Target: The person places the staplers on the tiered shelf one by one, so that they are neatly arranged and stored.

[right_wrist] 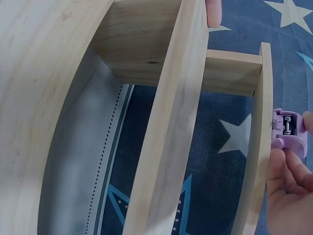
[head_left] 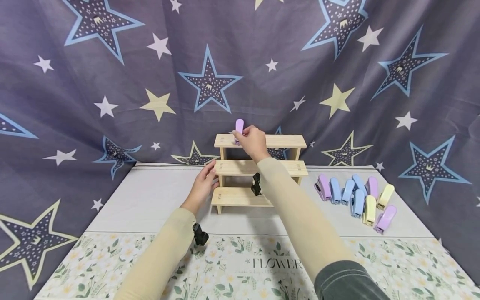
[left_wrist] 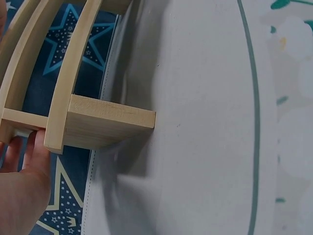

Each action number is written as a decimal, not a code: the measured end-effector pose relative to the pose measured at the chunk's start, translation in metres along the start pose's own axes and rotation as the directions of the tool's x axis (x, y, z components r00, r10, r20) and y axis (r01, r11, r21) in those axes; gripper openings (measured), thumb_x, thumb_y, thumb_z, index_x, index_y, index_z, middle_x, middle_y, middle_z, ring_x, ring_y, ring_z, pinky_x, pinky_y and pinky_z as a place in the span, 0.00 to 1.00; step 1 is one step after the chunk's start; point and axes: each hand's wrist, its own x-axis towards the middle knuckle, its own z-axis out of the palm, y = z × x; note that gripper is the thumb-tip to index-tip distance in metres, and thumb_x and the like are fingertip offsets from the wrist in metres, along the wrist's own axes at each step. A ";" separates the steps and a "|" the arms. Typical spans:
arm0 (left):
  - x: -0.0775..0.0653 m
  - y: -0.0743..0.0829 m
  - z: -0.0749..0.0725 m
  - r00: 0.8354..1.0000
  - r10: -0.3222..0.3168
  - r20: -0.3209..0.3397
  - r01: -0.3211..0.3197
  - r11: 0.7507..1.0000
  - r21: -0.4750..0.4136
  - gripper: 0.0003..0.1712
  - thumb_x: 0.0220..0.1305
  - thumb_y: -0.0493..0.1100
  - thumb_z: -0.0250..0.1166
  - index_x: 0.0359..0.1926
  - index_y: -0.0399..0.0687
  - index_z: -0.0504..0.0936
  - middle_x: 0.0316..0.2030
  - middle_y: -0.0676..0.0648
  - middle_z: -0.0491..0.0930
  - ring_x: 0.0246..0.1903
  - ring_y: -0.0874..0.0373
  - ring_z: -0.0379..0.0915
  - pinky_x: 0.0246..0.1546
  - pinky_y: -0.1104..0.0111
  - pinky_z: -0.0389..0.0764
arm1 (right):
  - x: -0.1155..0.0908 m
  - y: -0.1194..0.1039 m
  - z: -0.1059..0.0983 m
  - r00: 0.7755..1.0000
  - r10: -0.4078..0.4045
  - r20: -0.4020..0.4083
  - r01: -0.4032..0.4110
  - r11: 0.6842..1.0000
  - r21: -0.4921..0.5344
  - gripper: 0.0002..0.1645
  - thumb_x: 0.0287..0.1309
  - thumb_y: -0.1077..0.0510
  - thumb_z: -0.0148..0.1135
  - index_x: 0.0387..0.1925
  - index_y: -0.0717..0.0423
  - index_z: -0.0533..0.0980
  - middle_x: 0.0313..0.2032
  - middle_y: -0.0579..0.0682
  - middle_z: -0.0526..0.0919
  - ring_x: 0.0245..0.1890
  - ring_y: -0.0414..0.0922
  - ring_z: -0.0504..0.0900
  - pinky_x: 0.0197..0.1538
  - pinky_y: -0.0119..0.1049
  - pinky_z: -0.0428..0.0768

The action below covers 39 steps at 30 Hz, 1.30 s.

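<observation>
A tiered wooden shelf (head_left: 258, 167) with three steps stands in front of the curtain. At the left part of its top step my right hand (head_left: 253, 142) pinches a small purple stapler (head_left: 239, 125), held upright between thumb and fingers. The right wrist view shows the end of this stapler (right_wrist: 288, 129), with its metal spring, right at the top board. My left hand (head_left: 203, 183) rests on the left end of the middle step, fingers against the wood. In the left wrist view, the left hand's fingers (left_wrist: 38, 152) reach around the shelf's side.
To the right of the shelf lies a group of small staplers: blue (head_left: 358, 203), yellow (head_left: 369, 209) and purple (head_left: 385, 218). A star-patterned curtain (head_left: 240, 62) hangs behind and at both sides. A floral mat (head_left: 225, 266) covers the front of the white table (head_left: 150, 196).
</observation>
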 end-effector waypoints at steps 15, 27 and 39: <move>0.001 0.001 0.000 1.000 0.003 -0.009 -0.003 1.000 0.016 0.26 0.82 0.43 0.43 0.77 0.50 0.60 0.68 0.39 0.62 0.65 0.43 0.63 0.65 0.55 0.73 | 0.001 -0.002 -0.001 0.999 0.049 0.009 -0.049 0.999 0.020 0.27 0.64 0.40 0.66 0.45 0.61 0.79 0.38 0.53 0.84 0.38 0.46 0.81 0.43 0.38 0.82; 0.001 0.001 0.000 1.000 -0.016 -0.009 0.016 0.999 0.030 0.26 0.82 0.44 0.43 0.77 0.52 0.60 0.69 0.40 0.62 0.66 0.43 0.63 0.65 0.56 0.73 | -0.010 0.010 -0.022 0.996 -0.015 0.085 0.007 0.996 0.092 0.32 0.67 0.41 0.63 0.57 0.64 0.73 0.45 0.56 0.81 0.46 0.50 0.80 0.51 0.42 0.81; -0.001 0.002 0.002 1.000 -0.006 -0.013 0.006 1.000 0.004 0.26 0.82 0.43 0.43 0.77 0.50 0.60 0.68 0.39 0.62 0.65 0.43 0.64 0.66 0.53 0.72 | -0.024 0.048 -0.079 0.990 -0.077 0.114 0.077 0.997 0.003 0.28 0.68 0.44 0.62 0.55 0.63 0.74 0.45 0.59 0.83 0.47 0.53 0.81 0.50 0.46 0.82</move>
